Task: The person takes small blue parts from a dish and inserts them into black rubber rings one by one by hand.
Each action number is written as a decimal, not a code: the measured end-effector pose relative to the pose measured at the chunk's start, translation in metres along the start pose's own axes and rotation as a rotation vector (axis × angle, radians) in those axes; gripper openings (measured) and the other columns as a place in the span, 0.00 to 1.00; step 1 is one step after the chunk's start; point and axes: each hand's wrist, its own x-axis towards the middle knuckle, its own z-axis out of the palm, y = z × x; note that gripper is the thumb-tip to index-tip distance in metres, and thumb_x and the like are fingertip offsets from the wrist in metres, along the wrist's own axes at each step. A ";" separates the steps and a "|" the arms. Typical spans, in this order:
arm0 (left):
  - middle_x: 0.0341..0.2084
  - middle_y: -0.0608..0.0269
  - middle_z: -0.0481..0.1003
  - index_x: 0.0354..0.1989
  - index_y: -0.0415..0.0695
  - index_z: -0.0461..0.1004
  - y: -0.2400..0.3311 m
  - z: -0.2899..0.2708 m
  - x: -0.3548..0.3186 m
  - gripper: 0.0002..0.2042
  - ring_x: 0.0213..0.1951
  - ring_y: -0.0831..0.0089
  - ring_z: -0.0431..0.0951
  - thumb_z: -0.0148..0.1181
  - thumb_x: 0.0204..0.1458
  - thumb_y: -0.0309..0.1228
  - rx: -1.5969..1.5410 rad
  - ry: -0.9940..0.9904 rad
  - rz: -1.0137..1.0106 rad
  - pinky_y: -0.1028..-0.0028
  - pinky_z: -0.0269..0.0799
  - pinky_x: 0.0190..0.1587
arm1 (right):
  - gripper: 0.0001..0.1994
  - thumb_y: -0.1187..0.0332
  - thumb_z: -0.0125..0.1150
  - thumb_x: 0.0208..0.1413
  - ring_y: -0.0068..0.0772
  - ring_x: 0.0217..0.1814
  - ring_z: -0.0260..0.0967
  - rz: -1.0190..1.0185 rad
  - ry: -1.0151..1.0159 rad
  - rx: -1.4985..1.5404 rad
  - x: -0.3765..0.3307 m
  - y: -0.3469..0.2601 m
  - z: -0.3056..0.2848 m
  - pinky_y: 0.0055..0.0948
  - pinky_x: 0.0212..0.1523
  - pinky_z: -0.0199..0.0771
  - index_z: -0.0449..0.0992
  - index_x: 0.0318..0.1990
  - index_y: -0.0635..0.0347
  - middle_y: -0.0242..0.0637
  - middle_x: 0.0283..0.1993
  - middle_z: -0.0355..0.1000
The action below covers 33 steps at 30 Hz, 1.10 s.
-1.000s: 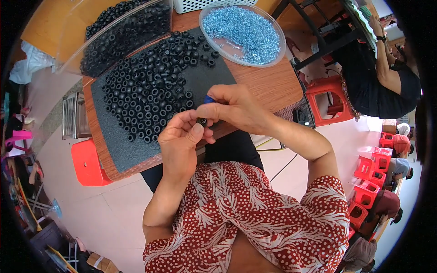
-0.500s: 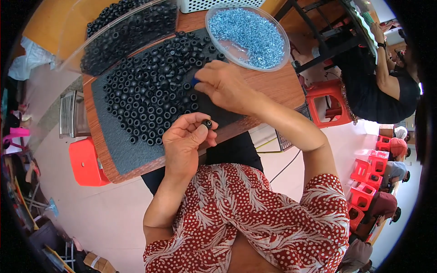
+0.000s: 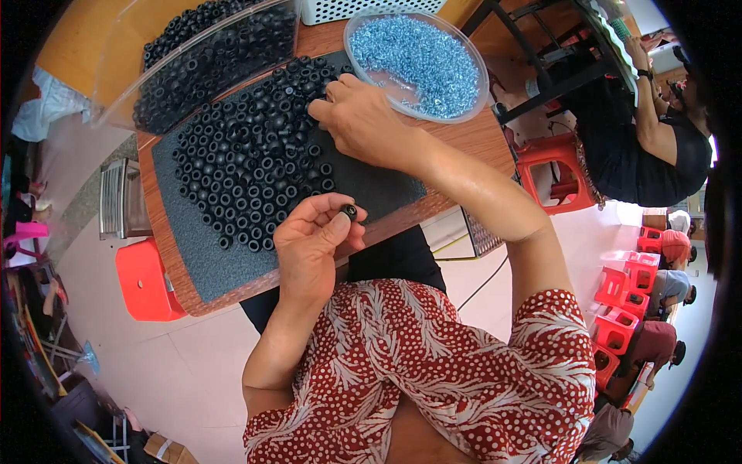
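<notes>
Near the front edge of the table (image 3: 475,158), my left hand (image 3: 309,240) pinches a small black round cap-like part (image 3: 350,210) between thumb and fingers, its open end facing up. My right hand (image 3: 363,120) is over the right side of a spread of similar black parts (image 3: 247,158), fingers curled down. Its fingertips are partly hidden, and I cannot make out what they hold. The black parts lie on a dark grey mat (image 3: 212,267). Just beyond my right hand stands a round clear tub (image 3: 485,89) of small shiny light-blue pieces.
A clear bin (image 3: 116,97) of more black parts stands at the far left, beside a white perforated basket (image 3: 328,9). Red stools (image 3: 141,282) (image 3: 550,172) flank the table. A person in black (image 3: 626,131) sits at the right by a black metal frame.
My right hand has moved left and away from me, deeper over the black parts. The blue thing at its fingertips no longer shows. My left hand stays nearly still with its part.
</notes>
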 end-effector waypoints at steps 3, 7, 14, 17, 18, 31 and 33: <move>0.31 0.52 0.75 0.39 0.33 0.70 0.000 0.000 0.001 0.09 0.26 0.72 0.74 0.55 0.51 0.23 -0.002 -0.008 0.002 0.75 0.72 0.30 | 0.08 0.74 0.59 0.32 0.42 0.33 0.65 0.042 -0.023 0.036 0.001 0.001 -0.001 0.37 0.29 0.67 0.74 0.26 0.59 0.42 0.28 0.67; 0.31 0.52 0.75 0.39 0.33 0.70 -0.001 -0.002 0.001 0.09 0.26 0.72 0.74 0.55 0.51 0.23 0.003 -0.007 0.010 0.75 0.72 0.30 | 0.04 0.74 0.59 0.39 0.42 0.33 0.64 0.027 -0.096 -0.018 0.007 -0.002 -0.004 0.36 0.30 0.66 0.71 0.25 0.60 0.41 0.27 0.67; 0.31 0.54 0.75 0.40 0.35 0.71 -0.002 -0.004 0.001 0.08 0.27 0.75 0.75 0.54 0.51 0.21 -0.028 -0.024 0.006 0.78 0.74 0.30 | 0.05 0.74 0.58 0.34 0.41 0.32 0.66 -0.021 -0.094 0.041 -0.002 -0.005 -0.008 0.36 0.30 0.68 0.71 0.22 0.64 0.41 0.24 0.68; 0.31 0.55 0.75 0.40 0.35 0.71 -0.003 -0.004 0.001 0.08 0.27 0.75 0.74 0.54 0.51 0.21 -0.028 -0.034 0.019 0.78 0.74 0.30 | 0.05 0.73 0.58 0.34 0.42 0.32 0.66 -0.039 -0.143 0.030 -0.014 -0.015 -0.016 0.37 0.30 0.68 0.70 0.23 0.63 0.43 0.25 0.68; 0.31 0.55 0.75 0.40 0.35 0.71 -0.002 -0.004 0.002 0.08 0.27 0.75 0.74 0.54 0.51 0.21 -0.014 -0.026 0.023 0.78 0.74 0.30 | 0.05 0.73 0.58 0.34 0.42 0.32 0.66 -0.035 -0.145 0.031 -0.015 -0.016 -0.016 0.37 0.30 0.68 0.70 0.23 0.63 0.43 0.25 0.68; 0.31 0.55 0.75 0.39 0.35 0.71 0.000 -0.004 0.003 0.08 0.27 0.75 0.75 0.54 0.52 0.22 -0.008 -0.027 0.072 0.77 0.72 0.30 | 0.10 0.73 0.63 0.40 0.31 0.29 0.65 0.428 -0.109 0.488 -0.045 -0.024 -0.041 0.27 0.28 0.64 0.67 0.26 0.64 0.37 0.24 0.66; 0.31 0.55 0.75 0.40 0.35 0.71 0.000 -0.003 0.004 0.08 0.27 0.75 0.75 0.54 0.52 0.23 -0.003 -0.020 0.075 0.78 0.72 0.30 | 0.09 0.73 0.64 0.41 0.25 0.27 0.65 0.552 -0.155 0.642 -0.047 -0.031 -0.051 0.23 0.27 0.64 0.68 0.27 0.64 0.35 0.24 0.66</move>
